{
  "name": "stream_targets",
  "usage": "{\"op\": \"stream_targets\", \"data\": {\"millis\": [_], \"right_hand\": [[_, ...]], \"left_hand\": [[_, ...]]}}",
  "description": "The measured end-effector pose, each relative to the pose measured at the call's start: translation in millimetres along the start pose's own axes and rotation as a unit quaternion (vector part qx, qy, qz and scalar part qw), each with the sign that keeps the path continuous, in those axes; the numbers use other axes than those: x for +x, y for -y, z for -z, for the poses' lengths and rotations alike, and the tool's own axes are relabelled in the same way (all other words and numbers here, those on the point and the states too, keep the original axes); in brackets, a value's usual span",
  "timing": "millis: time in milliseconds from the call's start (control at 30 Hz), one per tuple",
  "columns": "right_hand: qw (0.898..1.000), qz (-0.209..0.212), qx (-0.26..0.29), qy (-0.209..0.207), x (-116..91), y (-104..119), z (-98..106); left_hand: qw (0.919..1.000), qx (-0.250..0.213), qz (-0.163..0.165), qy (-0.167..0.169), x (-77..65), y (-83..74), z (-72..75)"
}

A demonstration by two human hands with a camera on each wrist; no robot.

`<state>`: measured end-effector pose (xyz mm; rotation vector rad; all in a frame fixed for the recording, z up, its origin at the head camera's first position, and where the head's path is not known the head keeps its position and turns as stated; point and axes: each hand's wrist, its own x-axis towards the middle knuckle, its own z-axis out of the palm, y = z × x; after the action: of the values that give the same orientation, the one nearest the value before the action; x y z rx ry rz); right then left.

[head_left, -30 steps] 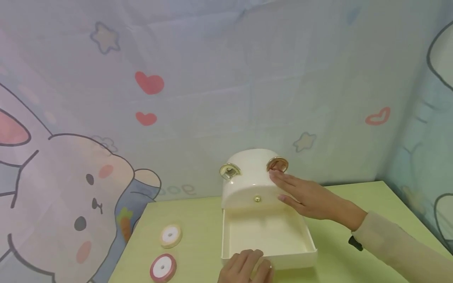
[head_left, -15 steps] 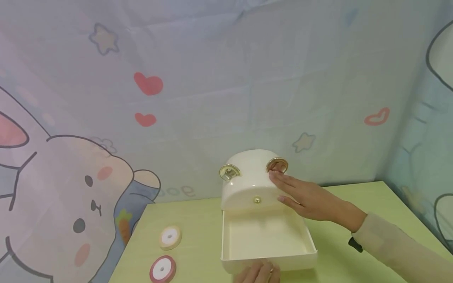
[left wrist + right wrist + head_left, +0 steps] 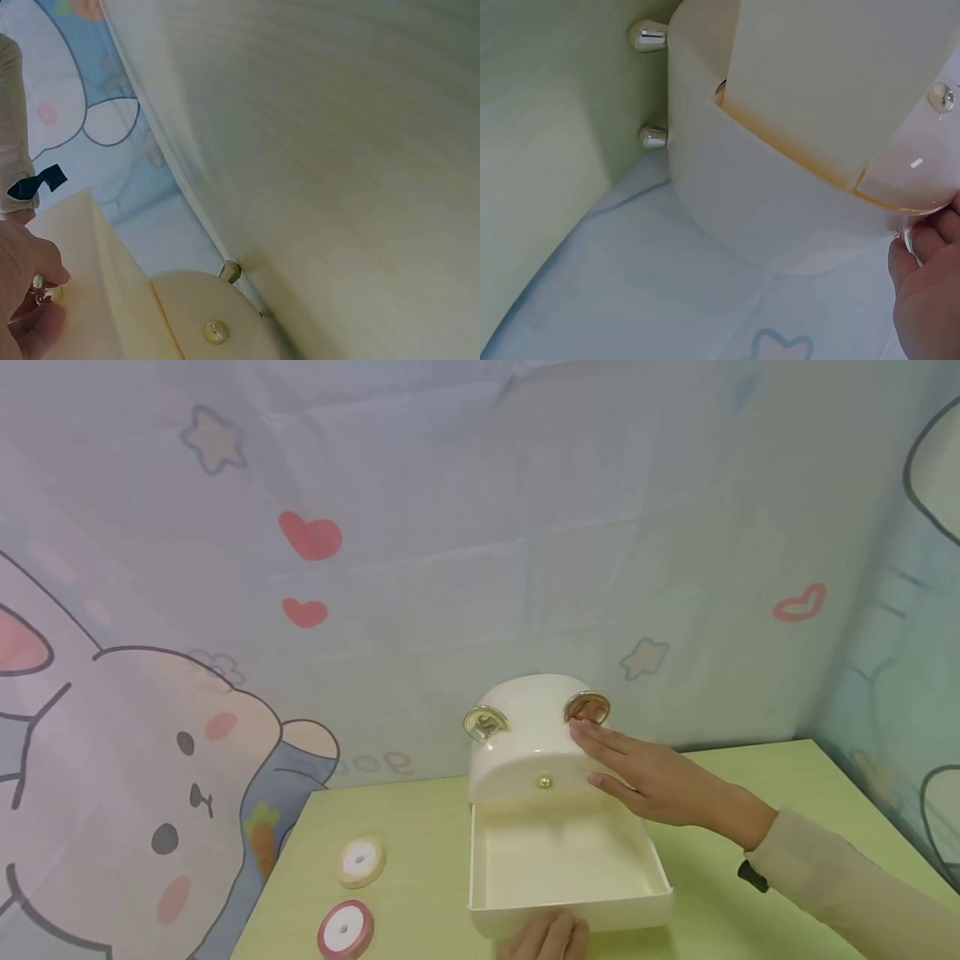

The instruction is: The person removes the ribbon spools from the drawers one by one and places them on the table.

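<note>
A white rounded storage box [image 3: 540, 718] with gold disc-shaped ears stands on the table, its lower drawer [image 3: 570, 914] pulled out toward me. No items show inside the drawer. A gold knob [image 3: 545, 782] sits on the front above it. My left hand [image 3: 546, 939] is at the drawer's front; in the left wrist view its thumb and finger pinch the drawer's gold knob [image 3: 54, 294]. My right hand [image 3: 660, 781] rests with fairly straight fingers on the box's right side, fingertips by the right gold ear [image 3: 587, 706].
Two ribbon spools, one cream [image 3: 362, 862] and one dark pink [image 3: 346, 930], lie on the pale green table [image 3: 420, 835] left of the box. A printed cloth [image 3: 465, 568] hangs behind. Gold feet [image 3: 654, 137] support the box.
My left hand has moved down and slightly right, from over the drawer's front rim to the knob on its front. The right hand and the box have stayed in place.
</note>
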<state>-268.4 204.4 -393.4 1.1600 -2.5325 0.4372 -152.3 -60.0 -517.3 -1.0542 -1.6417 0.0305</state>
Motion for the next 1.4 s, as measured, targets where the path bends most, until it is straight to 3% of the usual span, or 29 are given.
{"op": "stream_targets", "data": {"millis": [67, 267, 467, 700, 1033, 1200, 1400], "right_hand": [[1.000, 0.000, -0.001, 0.000, 0.1, -0.2, 0.0], [1.000, -0.003, 0.001, -0.004, 0.1, 0.7, -1.0], [1.000, 0.002, -0.005, -0.008, 0.1, 0.6, -1.9], [1.000, -0.001, -0.014, -0.001, -0.1, 1.0, -0.5], [0.998, 0.011, -0.055, 0.006, 2.9, 0.4, 4.2], [0.998, 0.015, -0.055, 0.005, 3.0, 1.0, 6.8], [0.999, 0.010, -0.048, 0.012, 3.0, 3.3, 8.4]], "left_hand": [[0.9998, -0.004, 0.015, 0.008, -0.5, -2.2, 1.7], [0.9899, -0.029, 0.106, 0.090, 4.1, -13.9, 19.8], [0.9881, -0.029, 0.123, 0.088, 5.4, -16.4, 20.1], [0.9785, -0.058, 0.151, 0.128, 8.2, -17.3, 23.4], [0.9815, -0.039, 0.162, 0.094, 13.6, -16.6, 19.1], [0.9884, -0.034, 0.139, 0.051, 16.4, -12.2, 10.7], [0.9917, -0.035, 0.118, 0.035, 17.9, -6.7, 3.9]]}}
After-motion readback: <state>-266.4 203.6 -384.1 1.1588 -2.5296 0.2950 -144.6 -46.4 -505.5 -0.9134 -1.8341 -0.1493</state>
